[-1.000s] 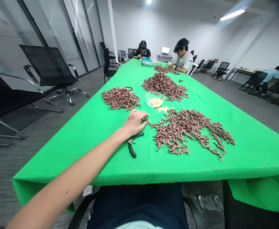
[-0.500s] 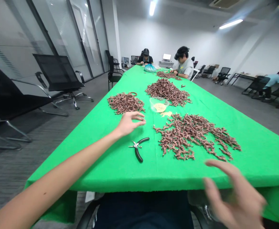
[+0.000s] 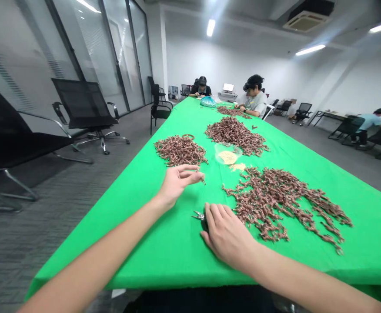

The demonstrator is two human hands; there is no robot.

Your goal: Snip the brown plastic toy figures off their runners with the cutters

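Observation:
My left hand (image 3: pixel 177 184) is raised over the cloth, with a small brown figure-like piece (image 3: pixel 202 179) pinched at its fingertips; its exact kind is too small to tell. Lower and to the right, my right hand (image 3: pixel 226 232) is closed over the black handles of the pliers (image 3: pixel 198 215). Their metal jaws stick out to the left, slightly apart, while most of the handles are hidden under my fingers. Past my left hand lies a pile of similar brown pieces (image 3: pixel 180 150). A wider, loose spread of them (image 3: pixel 272 195) lies right beside my right hand.
A clear plastic bowl (image 3: pixel 219 150) with beige bits stands mid-table, some bits (image 3: pixel 238 167) spilled beside it. Behind it is a larger brown pile (image 3: pixel 236 132). Green cloth (image 3: pixel 128 243) covers the table. Two people sit at the far end; office chairs (image 3: pixel 84 102) stand left.
My right hand has come in from the lower right and closed over the pliers on the table. My left hand still pinches its small piece. The view has tilted up slightly.

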